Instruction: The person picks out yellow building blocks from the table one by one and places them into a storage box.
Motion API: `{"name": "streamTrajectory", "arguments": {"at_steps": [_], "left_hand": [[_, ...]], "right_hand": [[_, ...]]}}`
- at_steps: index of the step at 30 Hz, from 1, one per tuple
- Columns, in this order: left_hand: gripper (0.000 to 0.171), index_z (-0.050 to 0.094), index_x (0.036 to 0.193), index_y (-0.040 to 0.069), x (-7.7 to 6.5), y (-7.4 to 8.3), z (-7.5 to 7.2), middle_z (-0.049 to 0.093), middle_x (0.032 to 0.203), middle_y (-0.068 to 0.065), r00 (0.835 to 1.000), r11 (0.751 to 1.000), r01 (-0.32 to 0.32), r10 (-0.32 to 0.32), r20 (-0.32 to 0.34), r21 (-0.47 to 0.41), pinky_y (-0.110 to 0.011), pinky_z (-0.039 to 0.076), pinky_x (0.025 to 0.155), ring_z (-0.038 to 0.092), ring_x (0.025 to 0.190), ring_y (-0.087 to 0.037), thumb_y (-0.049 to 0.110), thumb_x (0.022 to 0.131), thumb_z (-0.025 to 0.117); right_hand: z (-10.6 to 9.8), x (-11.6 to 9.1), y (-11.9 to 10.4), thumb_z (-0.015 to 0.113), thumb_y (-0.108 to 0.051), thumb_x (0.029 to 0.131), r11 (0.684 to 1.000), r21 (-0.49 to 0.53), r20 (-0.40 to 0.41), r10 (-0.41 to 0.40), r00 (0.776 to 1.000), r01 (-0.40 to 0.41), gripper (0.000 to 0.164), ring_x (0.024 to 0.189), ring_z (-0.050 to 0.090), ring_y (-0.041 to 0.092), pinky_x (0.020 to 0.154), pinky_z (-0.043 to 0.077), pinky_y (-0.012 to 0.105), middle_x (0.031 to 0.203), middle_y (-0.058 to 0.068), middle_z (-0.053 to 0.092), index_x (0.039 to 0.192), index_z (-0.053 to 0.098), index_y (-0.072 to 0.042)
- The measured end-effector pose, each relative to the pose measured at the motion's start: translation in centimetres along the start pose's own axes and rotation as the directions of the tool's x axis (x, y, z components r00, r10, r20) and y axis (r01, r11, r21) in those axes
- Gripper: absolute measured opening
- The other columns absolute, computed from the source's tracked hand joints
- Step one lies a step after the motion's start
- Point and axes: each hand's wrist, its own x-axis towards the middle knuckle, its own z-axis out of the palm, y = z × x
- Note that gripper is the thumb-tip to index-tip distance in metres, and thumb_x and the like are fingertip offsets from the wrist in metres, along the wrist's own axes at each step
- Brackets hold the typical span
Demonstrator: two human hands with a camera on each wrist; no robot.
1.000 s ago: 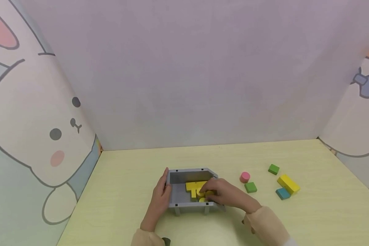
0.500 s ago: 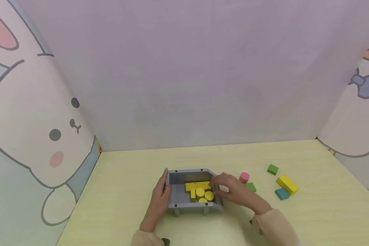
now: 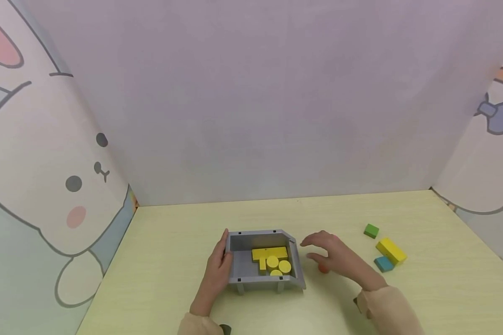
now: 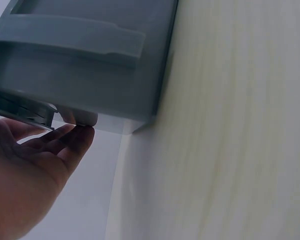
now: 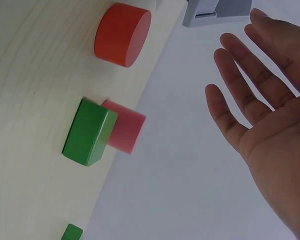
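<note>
A grey plastic storage bin point(image 3: 243, 264) stands on the table, one sloped end facing right. My left hand point(image 3: 219, 267) grips its left wall; the left wrist view shows fingertips at the bin's lip. Inside lie a long yellow block point(image 3: 269, 253), a small yellow block point(image 3: 262, 266) and yellow cylinders point(image 3: 284, 267). To the right of the bin, my right hand point(image 3: 334, 253) hovers with fingers spread, holding nothing. A red cylinder point(image 5: 121, 35) lies below it, mostly hidden in the head view. A green block point(image 5: 87, 132) and pink cylinder point(image 5: 126, 129) are near that hand.
Farther right on the table point(image 3: 172, 242) are another green block point(image 3: 371, 231), a long yellow block point(image 3: 391, 251) and a blue block point(image 3: 384, 264). A plain back wall point(image 3: 276, 116) and cartoon-printed side panels point(image 3: 37, 153) enclose the table.
My right hand has drawn back from the yellow cylinders, out of the bin and to the right over the table. My left hand has stayed on the bin.
</note>
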Motion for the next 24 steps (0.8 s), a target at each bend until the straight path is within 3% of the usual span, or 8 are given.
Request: {"name": "streamTrajectory", "arguments": {"at_steps": [5, 9, 11, 14, 18, 24], "left_hand": [[0.051, 0.022, 0.142, -0.002, -0.4, 2.1, -0.5, 0.026, 0.145, -0.028, 1.000, 1.000, 0.018, -0.018, 0.002, -0.013, -0.059, 0.026, 0.105, 0.023, 0.132, -0.037, -0.003, 0.092, 0.035], [0.050, 0.022, 0.141, -0.005, -0.7, 3.9, -0.9, 0.027, 0.144, -0.030, 0.999, 0.999, 0.032, -0.032, 0.009, -0.014, -0.059, 0.026, 0.105, 0.023, 0.131, -0.038, -0.005, 0.092, 0.034], [0.050, 0.022, 0.141, -0.005, -0.8, 4.0, -0.9, 0.026, 0.144, -0.030, 0.999, 0.999, 0.036, -0.035, 0.011, -0.016, -0.058, 0.025, 0.105, 0.023, 0.132, -0.038, -0.005, 0.092, 0.033], [0.051, 0.022, 0.141, -0.004, -0.6, 3.4, -0.9, 0.026, 0.145, -0.029, 1.000, 0.999, 0.027, -0.026, 0.012, -0.021, -0.059, 0.025, 0.105, 0.022, 0.132, -0.038, -0.004, 0.092, 0.034], [0.051, 0.021, 0.143, 0.000, -0.3, 1.2, -0.4, 0.025, 0.146, -0.026, 1.000, 1.000, 0.013, -0.013, 0.008, -0.016, -0.058, 0.025, 0.105, 0.021, 0.133, -0.036, -0.001, 0.093, 0.035], [0.053, 0.021, 0.144, 0.004, -0.1, -0.3, 0.0, 0.026, 0.147, -0.024, 1.000, 1.000, -0.019, 0.019, -0.006, -0.006, -0.059, 0.027, 0.103, 0.023, 0.132, -0.036, 0.003, 0.093, 0.036]], "right_hand": [[-0.4, -0.8, 0.7, 0.069, -0.006, 0.076, 0.997, -0.006, 0.012, 0.072, 0.997, -0.072, 0.027, 0.092, 0.056, 0.020, 0.074, 0.054, 0.041, 0.103, 0.002, 0.065, 0.102, 0.064, -0.009], [-0.7, -1.4, 1.1, 0.069, -0.002, 0.073, 0.998, -0.004, -0.042, 0.070, 0.997, -0.070, 0.028, 0.081, 0.055, 0.020, 0.066, 0.054, 0.039, 0.101, 0.005, 0.065, 0.100, 0.065, -0.008], [-0.9, -1.8, 1.3, 0.071, 0.001, 0.071, 0.999, -0.002, -0.085, 0.053, 0.995, -0.053, 0.030, 0.076, 0.055, 0.019, 0.063, 0.054, 0.039, 0.100, 0.006, 0.065, 0.099, 0.065, -0.009], [-1.1, -2.3, 1.8, 0.072, 0.004, 0.067, 1.000, -0.020, -0.146, 0.003, 0.989, -0.006, 0.033, 0.073, 0.057, 0.017, 0.062, 0.055, 0.039, 0.098, 0.007, 0.066, 0.098, 0.065, -0.008], [-1.2, -3.0, 2.7, 0.073, 0.009, 0.063, 0.997, -0.064, -0.205, -0.048, 0.978, 0.035, 0.038, 0.077, 0.059, 0.017, 0.064, 0.054, 0.040, 0.094, 0.007, 0.067, 0.097, 0.066, -0.006], [-1.7, -4.0, 3.7, 0.073, 0.009, 0.062, 0.997, -0.084, -0.219, -0.021, 0.976, 0.003, 0.037, 0.086, 0.058, 0.019, 0.069, 0.052, 0.043, 0.090, 0.004, 0.068, 0.095, 0.066, -0.006]]}}
